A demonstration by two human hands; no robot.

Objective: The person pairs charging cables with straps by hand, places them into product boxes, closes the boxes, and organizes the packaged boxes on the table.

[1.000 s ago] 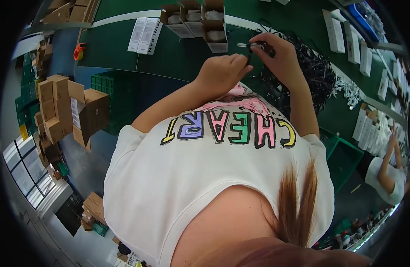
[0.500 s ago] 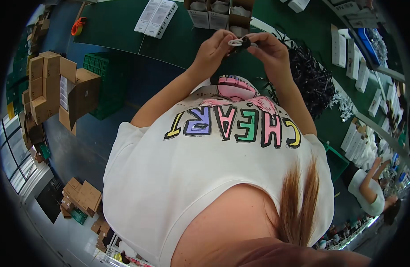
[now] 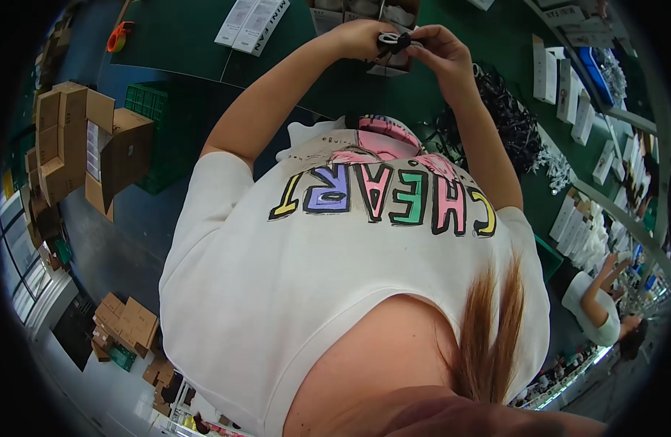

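Observation:
A small looped bundle of black and white cord (image 3: pixel 393 42) is held up between both hands, over the near side of some open boxes (image 3: pixel 390 64) with pale wrapped items inside. My left hand (image 3: pixel 361 39) has its fingers closed at the bundle's left end. On the other side, my right hand (image 3: pixel 446 54) pinches it between thumb and fingertips. A tangled heap of black cords (image 3: pixel 504 120) lies on the green table (image 3: pixel 306 80), to the right of my right forearm.
Two white printed boxes (image 3: pixel 253 23) and an orange tape dispenser (image 3: pixel 119 36) are on the table. At left stand a green crate (image 3: pixel 147 102) and cardboard boxes (image 3: pixel 62 142). White boxes (image 3: pixel 545 73) line the right, where another person (image 3: pixel 594 309) works.
Both hands have moved forward with the cord bundle, which now looks more compact with its loops folded together. The view of the table has shifted, bringing the hands over the open boxes.

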